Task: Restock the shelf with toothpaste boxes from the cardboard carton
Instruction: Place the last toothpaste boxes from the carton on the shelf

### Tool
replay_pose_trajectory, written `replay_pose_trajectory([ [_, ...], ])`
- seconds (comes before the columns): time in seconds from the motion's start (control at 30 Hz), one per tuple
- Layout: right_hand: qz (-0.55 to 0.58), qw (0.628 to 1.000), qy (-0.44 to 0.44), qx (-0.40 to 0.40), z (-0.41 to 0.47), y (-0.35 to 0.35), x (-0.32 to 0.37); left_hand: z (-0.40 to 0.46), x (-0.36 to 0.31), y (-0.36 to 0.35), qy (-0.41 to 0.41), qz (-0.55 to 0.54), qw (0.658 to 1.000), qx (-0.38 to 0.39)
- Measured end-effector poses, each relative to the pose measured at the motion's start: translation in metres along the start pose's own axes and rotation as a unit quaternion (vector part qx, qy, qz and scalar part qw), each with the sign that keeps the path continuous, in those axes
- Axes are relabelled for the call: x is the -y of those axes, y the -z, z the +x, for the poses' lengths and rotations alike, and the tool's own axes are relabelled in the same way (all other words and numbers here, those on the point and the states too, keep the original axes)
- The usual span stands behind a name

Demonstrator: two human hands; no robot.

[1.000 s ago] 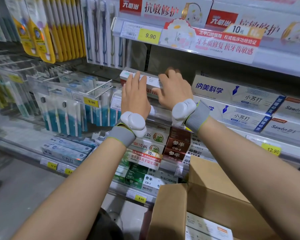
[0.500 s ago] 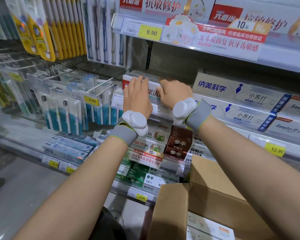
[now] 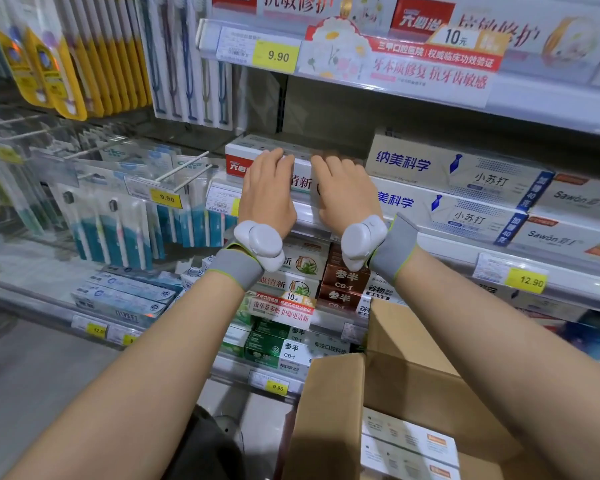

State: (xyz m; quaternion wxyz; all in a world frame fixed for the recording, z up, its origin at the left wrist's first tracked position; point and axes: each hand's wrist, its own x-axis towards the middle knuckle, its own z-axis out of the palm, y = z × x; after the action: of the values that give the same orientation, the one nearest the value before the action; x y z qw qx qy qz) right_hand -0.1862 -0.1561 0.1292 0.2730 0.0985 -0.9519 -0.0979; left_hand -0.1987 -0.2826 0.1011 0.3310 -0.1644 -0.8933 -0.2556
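A white toothpaste box (image 3: pixel 235 163) with a red logo on its left end lies lengthwise at the left end of the middle shelf (image 3: pixel 447 244). My left hand (image 3: pixel 266 192) rests flat against its front, the straight fingers reaching the top edge. My right hand (image 3: pixel 343 192) holds the box's right part, fingers curled over the top and thumb low on the front. The open cardboard carton (image 3: pixel 329 410) stands at the lower right, below my right forearm, with more white toothpaste boxes (image 3: pixel 409 441) inside.
Two stacked white-and-blue toothpaste boxes (image 3: pixel 454 168) lie right of my hands, grey Sawon boxes (image 3: pixel 568 199) beyond. Green and brown boxes (image 3: pixel 343 282) fill the shelf below. Toothbrush packs (image 3: pixel 111 220) hang on pegs at the left. The upper shelf's rail (image 3: pixel 395 64) overhangs.
Under both hands the box has sunk slightly and settled on the shelf's left end. My left fingers have closed together on its front.
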Motion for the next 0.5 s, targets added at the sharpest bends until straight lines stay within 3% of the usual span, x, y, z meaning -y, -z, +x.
replay_pose_trajectory([
  [0.17,0.019,0.999,0.029,-0.039,-0.02,-0.004,-0.004,-0.004,-0.007,-0.001,-0.046,-0.029,0.998,-0.01],
  [0.37,0.062,0.998,0.022,-0.01,-0.043,-0.007,-0.005,-0.009,-0.014,-0.005,-0.08,-0.023,0.996,0.032],
  [0.5,0.087,0.993,0.063,-0.049,-0.065,-0.016,-0.014,-0.015,-0.016,-0.009,-0.107,-0.01,0.992,0.064],
])
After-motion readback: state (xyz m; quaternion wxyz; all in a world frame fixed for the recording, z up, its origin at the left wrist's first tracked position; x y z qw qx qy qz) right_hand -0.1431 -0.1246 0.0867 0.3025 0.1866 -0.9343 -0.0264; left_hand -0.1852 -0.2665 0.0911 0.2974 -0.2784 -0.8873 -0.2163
